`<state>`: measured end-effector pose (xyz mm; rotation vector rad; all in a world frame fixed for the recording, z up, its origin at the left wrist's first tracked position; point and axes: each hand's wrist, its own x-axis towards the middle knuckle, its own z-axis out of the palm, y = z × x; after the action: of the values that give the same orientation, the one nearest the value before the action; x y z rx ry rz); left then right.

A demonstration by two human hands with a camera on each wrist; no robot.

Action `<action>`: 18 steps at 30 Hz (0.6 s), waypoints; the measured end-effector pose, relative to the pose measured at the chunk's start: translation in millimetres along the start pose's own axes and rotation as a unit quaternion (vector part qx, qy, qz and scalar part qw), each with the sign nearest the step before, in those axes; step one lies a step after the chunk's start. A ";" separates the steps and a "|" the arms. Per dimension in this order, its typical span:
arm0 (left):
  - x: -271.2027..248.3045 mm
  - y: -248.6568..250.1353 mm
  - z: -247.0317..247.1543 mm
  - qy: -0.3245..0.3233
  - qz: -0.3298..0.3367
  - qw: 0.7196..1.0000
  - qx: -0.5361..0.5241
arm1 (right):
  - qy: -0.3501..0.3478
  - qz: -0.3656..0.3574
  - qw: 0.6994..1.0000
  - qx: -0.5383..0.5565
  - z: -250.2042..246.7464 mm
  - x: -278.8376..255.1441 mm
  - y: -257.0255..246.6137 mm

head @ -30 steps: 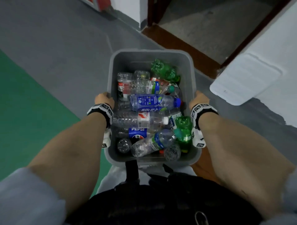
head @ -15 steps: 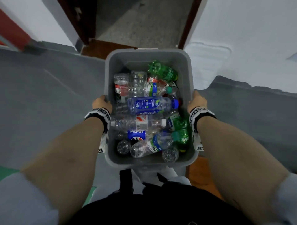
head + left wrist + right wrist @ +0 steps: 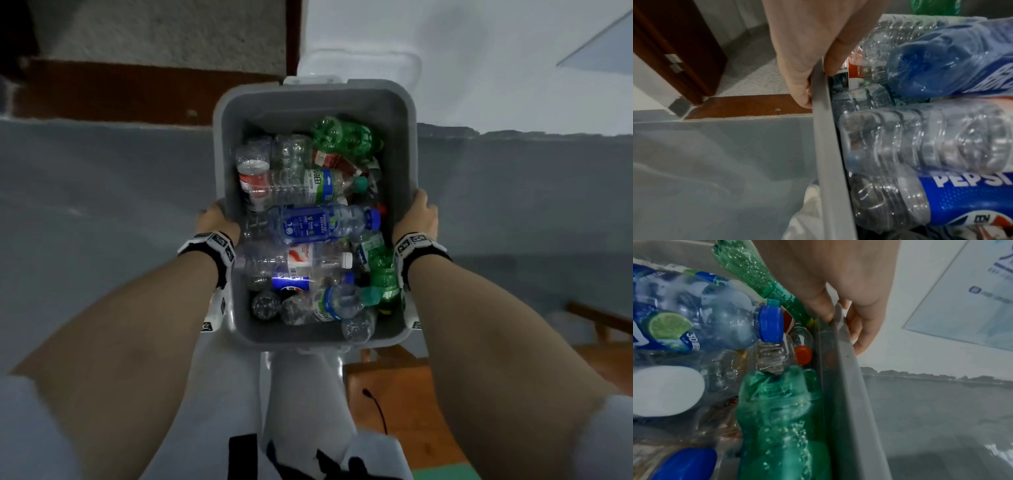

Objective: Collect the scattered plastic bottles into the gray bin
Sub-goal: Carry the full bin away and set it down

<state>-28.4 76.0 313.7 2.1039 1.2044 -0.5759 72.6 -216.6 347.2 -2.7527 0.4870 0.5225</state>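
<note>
I carry the gray bin [image 3: 315,99] in front of my body, off the floor. It is filled with several plastic bottles: clear ones [image 3: 294,260], a blue-labelled one [image 3: 322,224], a Pepsi one [image 3: 966,199] and green ones [image 3: 346,135]. My left hand [image 3: 215,221] grips the bin's left rim [image 3: 824,146], thumb inside and fingers outside. My right hand [image 3: 419,216] grips the right rim [image 3: 846,369] the same way, thumb inside next to a green bottle [image 3: 781,418].
Grey floor [image 3: 102,205] lies below and to both sides. A doorway with a brown threshold [image 3: 137,89] and dark door frame [image 3: 674,48] is ahead on the left. A white wall [image 3: 479,51] stands ahead on the right. Wooden furniture [image 3: 404,404] is at my lower right.
The view has swung left to right: the doorway moved from upper right to upper left, and the white wall now lies ahead. Both hands keep their grip on the bin.
</note>
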 end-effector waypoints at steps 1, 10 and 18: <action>12.6 9.9 13.4 -0.008 0.007 1.000 0.003 | 0.000 0.011 1.000 0.002 4.7 15.9 5.6; 124.1 86.8 138.8 -0.037 0.048 0.995 0.083 | -0.018 0.108 0.994 0.006 80.4 146.1 60.1; 215.0 100.0 243.8 -0.073 0.093 0.986 0.118 | -0.015 0.208 0.978 0.029 157.4 241.9 89.6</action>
<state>148.9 -7.6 35.7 2.2939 0.8831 -0.8030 204.0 -308.1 90.9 -2.5858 1.0631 0.6296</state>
